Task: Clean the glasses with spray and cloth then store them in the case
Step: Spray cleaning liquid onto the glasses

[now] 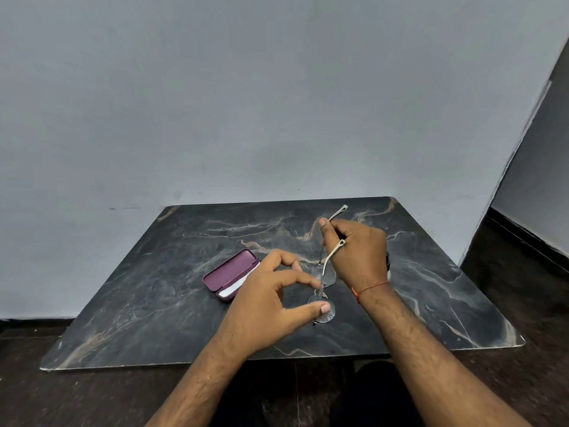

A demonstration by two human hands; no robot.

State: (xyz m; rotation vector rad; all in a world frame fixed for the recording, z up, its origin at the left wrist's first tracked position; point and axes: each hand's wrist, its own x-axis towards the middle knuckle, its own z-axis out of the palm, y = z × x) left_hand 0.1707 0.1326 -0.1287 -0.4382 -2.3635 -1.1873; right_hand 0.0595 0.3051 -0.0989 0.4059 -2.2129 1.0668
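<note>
I am holding the glasses (323, 282) up off the table (154, 318) with my right hand (357, 251), its fingers curled around one temple arm so the frame is hanging lens-down and both lenses are staying clear of the marble. The other temple arm is sticking out in front of my knuckles. I judge I am gripping by the arm and not the lens so as to keep fingerprints off the glass.

My left hand (271, 297) is grasping nothing; its fingers are spread and loosely bent, the thumb tip sitting right at the lower lens and the forefinger tip near the bridge, whether touching I cannot tell. It looks to be steadying or about to fold the frame.

The case (229, 274) is lying open just beyond my left hand, with something white inside, probably the cloth. I am not seeing any spray bottle.
</note>
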